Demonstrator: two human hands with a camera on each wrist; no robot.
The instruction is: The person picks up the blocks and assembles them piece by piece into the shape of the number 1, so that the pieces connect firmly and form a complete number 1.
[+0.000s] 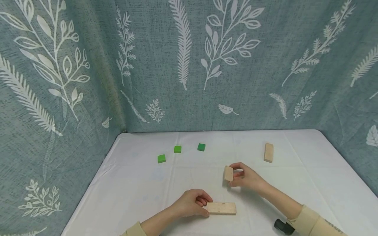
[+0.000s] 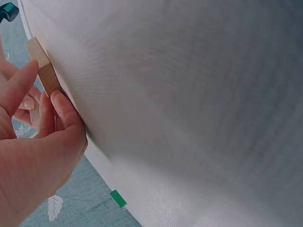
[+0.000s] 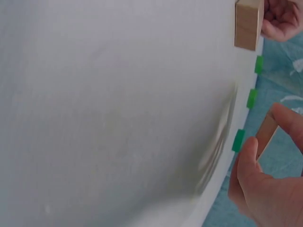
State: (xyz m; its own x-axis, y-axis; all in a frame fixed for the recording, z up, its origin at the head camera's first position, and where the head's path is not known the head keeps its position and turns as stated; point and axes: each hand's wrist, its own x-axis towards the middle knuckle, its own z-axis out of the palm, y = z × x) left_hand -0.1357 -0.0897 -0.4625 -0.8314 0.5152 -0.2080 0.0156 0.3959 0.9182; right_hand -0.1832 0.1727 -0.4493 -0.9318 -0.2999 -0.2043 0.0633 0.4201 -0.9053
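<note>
In the head view a light wooden block (image 1: 221, 208) lies lengthwise on the white cloth near the front. My left hand (image 1: 190, 204) pinches its left end between thumb and fingers. The left wrist view shows the same wooden block (image 2: 49, 75) between the fingertips. Farther back and to the right, my right hand (image 1: 248, 178) holds a second wooden block (image 1: 228, 173) by its ends, with a shadow below it. In the right wrist view, thumb and fingers grip this second block (image 3: 266, 135), its far part hidden by the fingers.
A third wooden block (image 1: 268, 152) lies at the back right. Three small green pieces, two light green (image 1: 161, 158) and a darker green piece (image 1: 201, 147), sit toward the back. Blue-grey leaf-patterned curtains (image 1: 200, 65) surround the white-covered table (image 1: 133, 183). A black object (image 1: 284, 226) is by the right wrist.
</note>
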